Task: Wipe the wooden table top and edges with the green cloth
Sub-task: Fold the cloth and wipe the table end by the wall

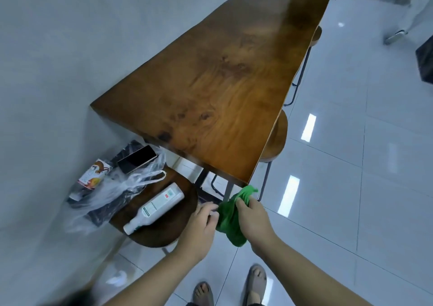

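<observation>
Both hands grip the bunched green cloth (230,216) in the air just off the near corner of the wooden table (210,95), the right hand (251,219) clenched around its middle at three o'clock, the left hand (201,226) pinching its edge at nine o'clock beside a stool (164,233) bearing a white bottle (154,208).

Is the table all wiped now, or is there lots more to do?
It can't be told if any wiping is done; the wooden table top is bare and shiny, but shows no wet streaks. Right now both hands, the left hand and right hand, hold the bunched green cloth just below the table's near corner, not touching the top. The spray bottle lies on a stool. Wiping the top and edges seems left.
</observation>
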